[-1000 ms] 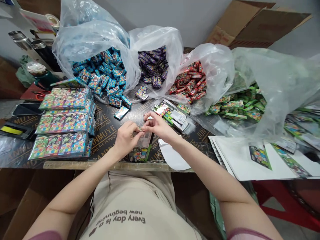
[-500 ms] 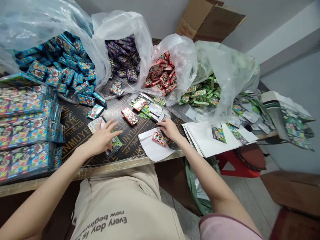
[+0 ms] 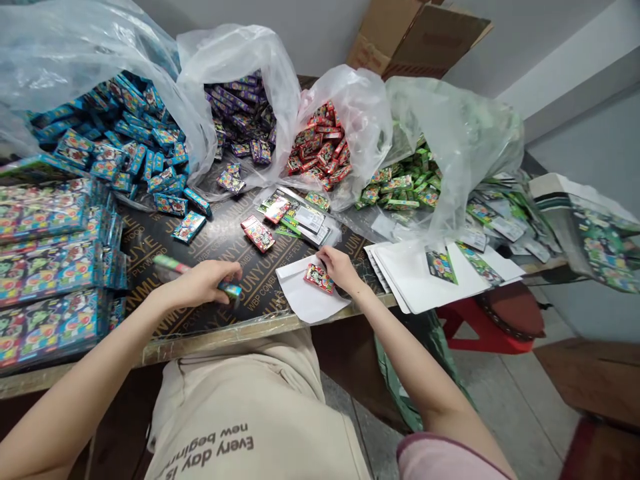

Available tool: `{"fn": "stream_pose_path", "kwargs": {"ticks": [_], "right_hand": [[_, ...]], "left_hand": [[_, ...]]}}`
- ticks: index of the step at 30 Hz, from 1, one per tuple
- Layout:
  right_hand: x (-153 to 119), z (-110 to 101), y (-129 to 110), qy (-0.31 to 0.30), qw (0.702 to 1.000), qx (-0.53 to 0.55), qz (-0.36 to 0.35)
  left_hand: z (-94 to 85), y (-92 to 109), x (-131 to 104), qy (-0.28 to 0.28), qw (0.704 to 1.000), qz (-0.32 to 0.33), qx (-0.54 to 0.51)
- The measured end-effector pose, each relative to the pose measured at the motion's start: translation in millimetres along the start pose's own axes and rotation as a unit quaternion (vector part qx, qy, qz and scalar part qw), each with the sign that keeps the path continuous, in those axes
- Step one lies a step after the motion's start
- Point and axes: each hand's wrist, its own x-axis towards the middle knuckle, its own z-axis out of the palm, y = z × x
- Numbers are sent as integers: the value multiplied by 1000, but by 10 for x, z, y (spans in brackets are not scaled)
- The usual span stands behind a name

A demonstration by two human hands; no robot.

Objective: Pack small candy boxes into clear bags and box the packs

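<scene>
My left hand [image 3: 210, 280] is wrapped round a flat printed packet [image 3: 169, 263], lifted on edge just over the table. The packet's green end is smeared by motion, and a blue end sticks out by the fingertips. My right hand [image 3: 340, 268] has its fingers bent together at the edge of a white paper sheet [image 3: 296, 293]; whether they pinch the sheet is hard to see. On that sheet, beside the fingers, lies a small red printed box [image 3: 319, 278]. Another red box [image 3: 258, 233] and a blue box [image 3: 189, 227] lie farther back.
Clear bags of blue boxes [image 3: 163, 180], purple boxes [image 3: 260, 150], red boxes [image 3: 327, 153] and green boxes [image 3: 400, 183] line the back. Wrapped packs [image 3: 55, 267] are stacked at left. Packets [image 3: 313, 220] lie mid-table; white sheets [image 3: 400, 273] and more packets are at right.
My left hand has closed round the packet that lay under its spread fingers and has raised it off the table. My right hand stays by the paper, its fingers slightly more curled.
</scene>
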Motion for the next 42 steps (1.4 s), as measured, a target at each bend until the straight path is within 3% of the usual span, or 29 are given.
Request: {"fn": "stream_pose_path", "kwargs": {"ticks": [2,5,8,12,15,18,21,24,28,30,35,38,40,42], "right_hand": [[25,-46,-51,16,1000,12,19],[110,-72,-329,71,995,66,35],[215,-29,-866,92,970,224,6],[290,50,-1618,62,914,400,-36],[285,107,-1921,78,912,400,-52],[249,149,-2010,131,923,351,-93],[213,161,-2036,173,925,318,-116],[171,171,-2059,186,926,300,-137],[86,189,-2047,212,923,191,-257],[84,148,-2034,185,929,189,-259],[366,-151,-2096,135,950,256,-118],[605,-267,-2175,-11,954,278,-110],[719,-255,-2222,-132,938,306,-98],[784,-199,-2261,-209,917,331,-77]], "left_hand": [[-73,40,-100,132,989,23,-68],[-81,103,-182,306,934,30,-181],[67,129,-139,398,868,12,-296],[293,112,-65,419,829,1,-370],[316,151,-113,433,834,13,-341],[237,236,-189,450,864,67,-217],[163,308,-227,473,865,118,-119],[139,339,-236,486,861,125,-81],[137,324,-261,484,862,143,-53],[125,299,-281,477,866,144,-39],[74,254,-326,460,880,108,-57],[65,260,-332,460,875,84,-124],[68,264,-331,469,864,72,-168],[70,264,-333,476,856,64,-191]]}}
